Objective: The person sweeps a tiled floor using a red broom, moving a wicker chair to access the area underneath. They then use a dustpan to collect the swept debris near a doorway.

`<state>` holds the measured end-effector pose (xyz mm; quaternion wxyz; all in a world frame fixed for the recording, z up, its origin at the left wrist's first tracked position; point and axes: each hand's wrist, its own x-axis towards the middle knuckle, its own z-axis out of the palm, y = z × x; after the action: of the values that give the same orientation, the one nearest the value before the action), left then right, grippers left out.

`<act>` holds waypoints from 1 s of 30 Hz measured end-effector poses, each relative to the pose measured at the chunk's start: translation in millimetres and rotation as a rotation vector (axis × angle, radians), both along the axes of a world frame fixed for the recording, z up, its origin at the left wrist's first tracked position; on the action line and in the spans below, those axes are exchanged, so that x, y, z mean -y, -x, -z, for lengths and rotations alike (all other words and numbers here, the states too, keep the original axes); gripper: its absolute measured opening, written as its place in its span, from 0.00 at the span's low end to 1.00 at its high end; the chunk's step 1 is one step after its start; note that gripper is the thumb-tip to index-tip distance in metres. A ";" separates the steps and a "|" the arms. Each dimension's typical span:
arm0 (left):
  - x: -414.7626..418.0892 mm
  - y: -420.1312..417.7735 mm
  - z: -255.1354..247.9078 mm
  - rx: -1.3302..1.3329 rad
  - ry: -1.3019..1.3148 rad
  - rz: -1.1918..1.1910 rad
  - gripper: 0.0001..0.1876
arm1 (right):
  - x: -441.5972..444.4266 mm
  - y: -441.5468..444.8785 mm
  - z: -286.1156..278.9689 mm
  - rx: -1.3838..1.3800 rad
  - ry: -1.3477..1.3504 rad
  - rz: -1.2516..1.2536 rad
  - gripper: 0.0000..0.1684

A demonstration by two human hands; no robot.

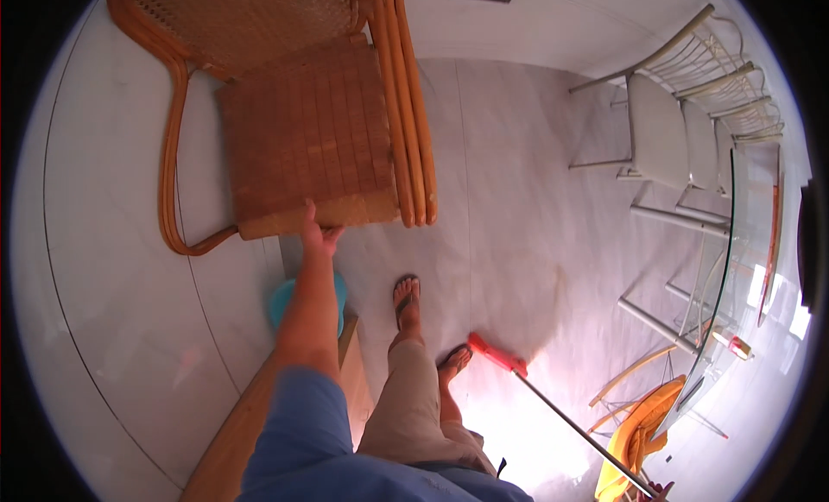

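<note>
My left hand (318, 236) grips the front edge of the seat of a rattan armchair (304, 133), thumb above and fingers curled under. The chair has a woven cane back, bent rattan arms and a brown slatted seat. Whether its legs touch the floor is hidden. At the lower right edge, my right hand (659, 491), partly cut off, holds the handle of a broom (570, 423). The red broom head (497, 355) rests on the floor beside my sandalled foot (458, 355).
A teal plastic item (339, 291) lies partly behind my left forearm, near a wooden furniture piece (236, 424). Along the right are metal-framed chairs (657, 130), a glass-topped table (725, 275) and an orange-cushioned chair (638, 437). White tiles (116, 210) line the left side.
</note>
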<state>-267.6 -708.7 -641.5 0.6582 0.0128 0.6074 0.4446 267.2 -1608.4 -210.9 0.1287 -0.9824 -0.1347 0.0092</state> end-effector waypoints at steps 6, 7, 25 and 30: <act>2.6 -14.7 -28.7 -1.257 -0.120 0.770 0.40 | -55.0 31.8 10.2 -0.139 -0.611 0.878 0.53; -4.7 -17.4 -29.0 -1.431 -0.275 0.946 0.39 | -15.4 27.5 7.9 -0.123 -0.417 0.696 0.51; 19.5 -69.9 -52.9 -1.463 -0.386 1.648 0.43 | -64.1 33.8 5.6 0.015 -0.465 0.846 0.29; 24.8 -67.3 -62.2 -1.440 -0.370 1.773 0.45 | -21.0 28.5 19.0 0.040 -0.498 0.747 0.31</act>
<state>-200.3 -733.5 -579.3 0.2287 0.7809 0.5452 -0.2015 238.7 -1587.4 -229.8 0.3528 -0.9028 0.2288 -0.0898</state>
